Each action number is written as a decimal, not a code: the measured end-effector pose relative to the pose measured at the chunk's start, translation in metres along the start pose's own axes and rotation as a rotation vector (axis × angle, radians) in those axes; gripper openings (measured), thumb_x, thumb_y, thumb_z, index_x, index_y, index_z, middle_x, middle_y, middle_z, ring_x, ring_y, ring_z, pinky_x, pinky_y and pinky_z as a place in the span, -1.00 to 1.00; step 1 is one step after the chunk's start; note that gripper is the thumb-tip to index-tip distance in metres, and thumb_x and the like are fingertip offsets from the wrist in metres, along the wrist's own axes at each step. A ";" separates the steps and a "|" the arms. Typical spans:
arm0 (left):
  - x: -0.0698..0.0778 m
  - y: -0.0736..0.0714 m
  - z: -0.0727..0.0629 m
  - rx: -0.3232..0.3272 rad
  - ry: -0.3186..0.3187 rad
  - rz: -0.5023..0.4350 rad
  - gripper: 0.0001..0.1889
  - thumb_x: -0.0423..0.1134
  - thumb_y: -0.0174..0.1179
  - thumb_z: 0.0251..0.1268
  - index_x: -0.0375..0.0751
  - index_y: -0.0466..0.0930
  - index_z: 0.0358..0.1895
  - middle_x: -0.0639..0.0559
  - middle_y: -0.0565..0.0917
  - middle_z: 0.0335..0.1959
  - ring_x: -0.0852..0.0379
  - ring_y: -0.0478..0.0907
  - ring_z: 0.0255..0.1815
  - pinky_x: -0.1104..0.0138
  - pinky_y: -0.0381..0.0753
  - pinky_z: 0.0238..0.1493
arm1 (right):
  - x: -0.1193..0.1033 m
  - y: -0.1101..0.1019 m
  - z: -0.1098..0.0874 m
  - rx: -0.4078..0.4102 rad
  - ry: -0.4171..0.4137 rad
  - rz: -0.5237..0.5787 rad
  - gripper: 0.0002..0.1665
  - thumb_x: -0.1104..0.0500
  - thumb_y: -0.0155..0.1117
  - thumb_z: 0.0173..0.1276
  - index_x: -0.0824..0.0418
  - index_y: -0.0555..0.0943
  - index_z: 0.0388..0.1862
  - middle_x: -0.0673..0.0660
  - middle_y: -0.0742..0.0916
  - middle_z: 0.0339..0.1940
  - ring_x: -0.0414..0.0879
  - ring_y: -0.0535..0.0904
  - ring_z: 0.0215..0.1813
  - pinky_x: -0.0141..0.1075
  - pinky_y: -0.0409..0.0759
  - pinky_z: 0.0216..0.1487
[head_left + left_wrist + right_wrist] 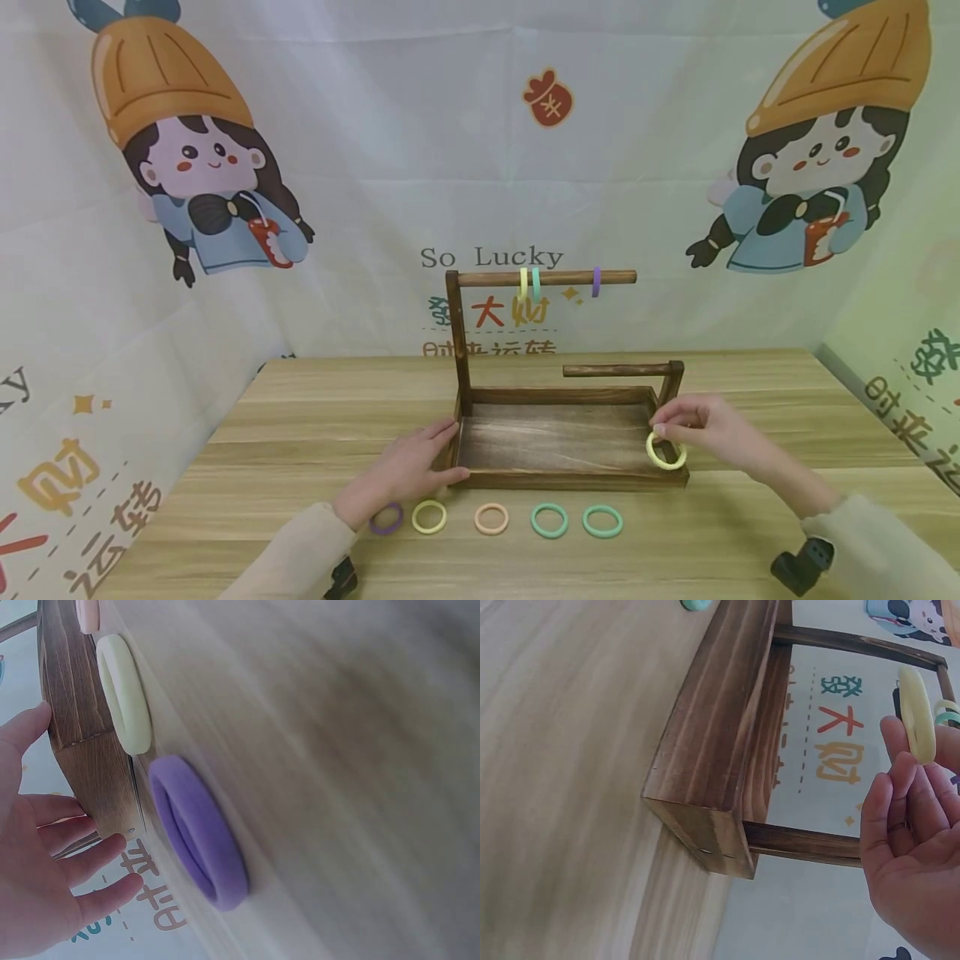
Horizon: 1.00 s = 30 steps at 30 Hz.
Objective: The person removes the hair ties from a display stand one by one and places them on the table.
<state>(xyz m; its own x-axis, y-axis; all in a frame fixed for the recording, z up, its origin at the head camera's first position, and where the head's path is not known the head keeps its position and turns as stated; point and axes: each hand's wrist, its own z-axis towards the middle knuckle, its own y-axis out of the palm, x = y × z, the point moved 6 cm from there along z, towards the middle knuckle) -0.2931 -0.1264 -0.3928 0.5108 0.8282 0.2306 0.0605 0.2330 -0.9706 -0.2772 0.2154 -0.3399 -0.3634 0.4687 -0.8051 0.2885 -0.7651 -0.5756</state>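
Observation:
A dark wooden stand has a shallow tray base (573,480), a tall bar (570,277) at left and a lower bar (615,370) at right. My left hand (401,467) rests on the tray's left front corner; its fingers look fairly straight in the left wrist view. Between thumb and fingertips, my right hand (712,429) pinches a yellow ring (666,465) over the tray's right front corner. Seen from the right wrist, that yellow ring (916,716) is almost edge-on. A yellow ring (523,284), a green ring (536,285) and a purple ring (596,282) hang from the tall bar.
Along the table in front of the tray lie a purple ring (386,518), partly behind the left wrist, a yellow ring (429,517), an orange ring (491,518) and two green rings, one left (550,521) and one right (602,522). A printed cloth (375,167) hangs behind the table.

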 end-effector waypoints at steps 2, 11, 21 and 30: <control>0.000 0.000 0.000 0.001 0.002 -0.001 -0.20 0.23 0.01 0.11 -0.33 0.17 0.27 -0.20 0.20 0.27 -0.24 0.21 0.18 -0.04 0.20 0.12 | 0.001 0.003 -0.002 -0.020 0.003 0.005 -0.75 0.12 0.15 0.26 0.29 0.55 -0.23 0.11 0.66 -0.40 -0.08 0.56 -0.31 -0.21 0.47 -0.25; 0.000 0.000 0.000 0.004 0.018 -0.003 -0.21 0.21 0.01 0.13 -0.36 0.18 0.25 -0.23 0.22 0.25 -0.26 0.22 0.16 -0.02 0.19 0.13 | 0.009 0.018 -0.011 -0.067 -0.011 0.003 -0.74 0.14 0.15 0.26 0.34 0.54 -0.22 0.20 0.64 -0.37 0.00 0.53 -0.30 -0.27 0.49 -0.36; 0.001 -0.001 0.000 -0.001 0.008 -0.001 -0.21 0.21 0.02 0.12 -0.36 0.18 0.26 -0.22 0.21 0.26 -0.25 0.20 0.18 -0.01 0.17 0.15 | 0.017 0.037 -0.019 -0.145 -0.142 0.010 -0.83 0.22 0.13 0.26 0.31 0.55 -0.26 0.00 0.66 -0.37 -0.10 0.57 -0.29 -0.33 0.51 -0.30; 0.000 0.000 0.000 -0.006 0.001 -0.006 -0.21 0.21 0.02 0.12 -0.34 0.18 0.26 -0.21 0.21 0.26 -0.25 0.20 0.18 -0.02 0.17 0.14 | 0.022 0.048 -0.022 -0.190 -0.166 0.019 -0.83 0.24 0.14 0.25 0.34 0.54 -0.27 0.04 0.66 -0.39 -0.08 0.58 -0.30 -0.36 0.52 -0.24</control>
<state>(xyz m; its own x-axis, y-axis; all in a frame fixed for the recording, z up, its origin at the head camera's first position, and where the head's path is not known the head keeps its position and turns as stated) -0.2931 -0.1266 -0.3931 0.5114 0.8263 0.2360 0.0685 0.2346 -0.9697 -0.2515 0.1986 -0.3889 -0.4922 0.3639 -0.7908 0.4522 -0.6693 -0.5895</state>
